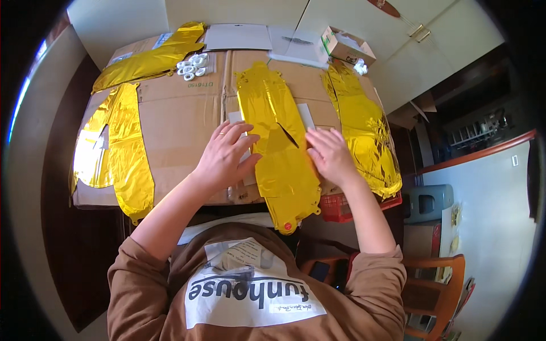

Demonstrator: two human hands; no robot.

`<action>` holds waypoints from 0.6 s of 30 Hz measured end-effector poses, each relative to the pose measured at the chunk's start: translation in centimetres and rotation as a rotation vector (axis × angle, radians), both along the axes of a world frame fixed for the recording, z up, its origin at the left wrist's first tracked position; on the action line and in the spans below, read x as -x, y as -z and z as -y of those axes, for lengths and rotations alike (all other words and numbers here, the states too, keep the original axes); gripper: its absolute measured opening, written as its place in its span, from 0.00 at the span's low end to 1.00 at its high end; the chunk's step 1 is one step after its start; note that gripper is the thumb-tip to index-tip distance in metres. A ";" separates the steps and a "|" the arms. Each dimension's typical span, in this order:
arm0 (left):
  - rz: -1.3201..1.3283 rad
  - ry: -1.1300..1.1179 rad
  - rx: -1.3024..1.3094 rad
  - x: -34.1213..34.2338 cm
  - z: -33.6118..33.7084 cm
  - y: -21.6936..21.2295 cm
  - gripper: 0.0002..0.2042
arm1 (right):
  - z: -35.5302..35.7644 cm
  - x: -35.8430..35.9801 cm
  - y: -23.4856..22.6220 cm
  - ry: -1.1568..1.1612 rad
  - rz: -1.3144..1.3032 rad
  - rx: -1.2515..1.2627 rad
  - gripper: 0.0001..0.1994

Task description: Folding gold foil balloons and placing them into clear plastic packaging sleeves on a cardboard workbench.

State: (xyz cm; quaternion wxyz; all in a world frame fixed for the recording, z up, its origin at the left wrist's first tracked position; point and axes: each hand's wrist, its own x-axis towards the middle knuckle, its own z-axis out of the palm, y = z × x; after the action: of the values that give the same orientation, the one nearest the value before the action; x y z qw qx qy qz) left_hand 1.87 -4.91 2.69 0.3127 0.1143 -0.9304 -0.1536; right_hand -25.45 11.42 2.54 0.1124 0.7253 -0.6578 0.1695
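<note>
Head view: two hands [224, 156] [330, 154] press one of four gold foil balloons [278, 142].

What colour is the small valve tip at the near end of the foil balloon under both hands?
Red, on the shiny gold foil balloon; its valve tip shows best in the head view.

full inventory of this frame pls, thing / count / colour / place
middle foil balloon: 1, gold, flat on the cardboard centre, under both hands
other foil balloons: about 3, gold, two at left, one at right
cardboard sheet: 1, brown, covers the table
plastic rings: small pile, white, far left-centre
white sheets: about 2, far edge
small open box: 1, pale, far right
crate: 1, red, below the table edge at right
chair: 1, orange wood, lower right
left hand: flat, fingers spread, on the balloon's left edge
right hand: flat on its right edge
</note>
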 end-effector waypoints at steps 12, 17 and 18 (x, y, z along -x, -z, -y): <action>0.066 0.032 0.039 0.1 -1.2 -0.1 0.20 | -2.1 -1.4 1.2 0.025 -0.009 0.006 0.19; 0.079 0.169 -0.105 -1.2 -3.3 0.9 0.17 | -5.0 -3.5 1.2 0.078 0.025 -0.031 0.20; 0.073 0.174 -0.110 -1.3 -3.4 1.1 0.17 | -5.5 -3.8 1.0 0.081 0.030 -0.038 0.20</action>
State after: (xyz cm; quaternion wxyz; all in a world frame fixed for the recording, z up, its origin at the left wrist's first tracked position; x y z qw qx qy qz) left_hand 3.20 -1.50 1.63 0.2573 0.0558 -0.9377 -0.2267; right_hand -21.66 16.97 1.54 0.0956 0.6974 -0.6913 0.1631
